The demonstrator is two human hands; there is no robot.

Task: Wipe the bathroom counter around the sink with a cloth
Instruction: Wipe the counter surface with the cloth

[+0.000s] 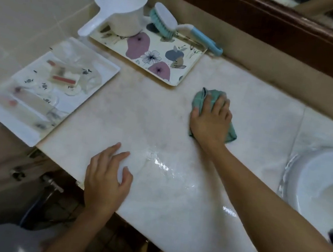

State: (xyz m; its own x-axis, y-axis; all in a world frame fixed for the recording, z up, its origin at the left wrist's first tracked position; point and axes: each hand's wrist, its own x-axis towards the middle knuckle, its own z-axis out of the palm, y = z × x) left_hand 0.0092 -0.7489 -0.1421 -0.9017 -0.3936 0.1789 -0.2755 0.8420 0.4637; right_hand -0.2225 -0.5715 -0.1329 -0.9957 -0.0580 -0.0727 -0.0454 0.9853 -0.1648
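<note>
A pale marble counter runs from the left edge to a white sink at the right. My right hand presses a bunched teal cloth flat onto the counter, left of the sink and just below the flowered tray; its fingers lie spread over the cloth. My left hand rests on the counter's front edge with fingers loosely spread and holds nothing. A wet, shiny patch lies between the two hands.
A flowered tray at the back carries a white dipper and a teal scrub brush. A white tray with clear packets overhangs the counter's left end. A dark mirror frame runs behind. Pipes show below.
</note>
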